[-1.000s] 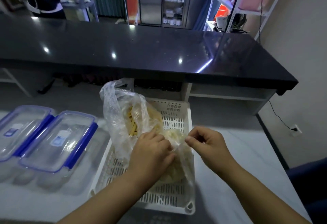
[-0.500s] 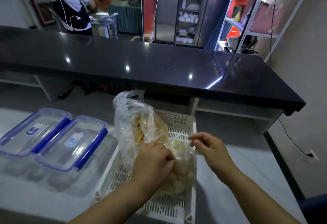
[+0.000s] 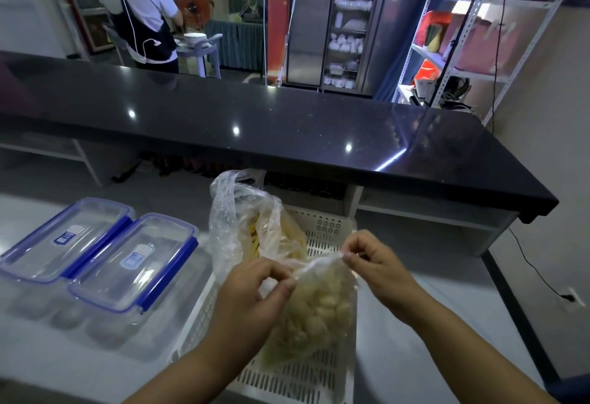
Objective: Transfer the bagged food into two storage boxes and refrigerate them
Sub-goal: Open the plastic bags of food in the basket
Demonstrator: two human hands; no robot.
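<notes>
Over the white slotted plastic basket [image 3: 329, 228], the left hand [image 3: 252, 295] and the right hand [image 3: 376, 263] are each pinching the top edge of a clear plastic bag of pale rounded food pieces [image 3: 319, 311]. Thumbs and forefingers are closing on the film, with the other fingers curling loosely. The bag's bottom is hanging down into the basket. A second clear plastic bag of yellow strips [image 3: 255, 231] is standing in the basket's far left corner. Left of the basket, two clear rectangular storage boxes are sitting side by side with blue-latched lids on: the nearer box [image 3: 134, 263] just beside the basket, the other box [image 3: 64, 240] beyond it.
</notes>
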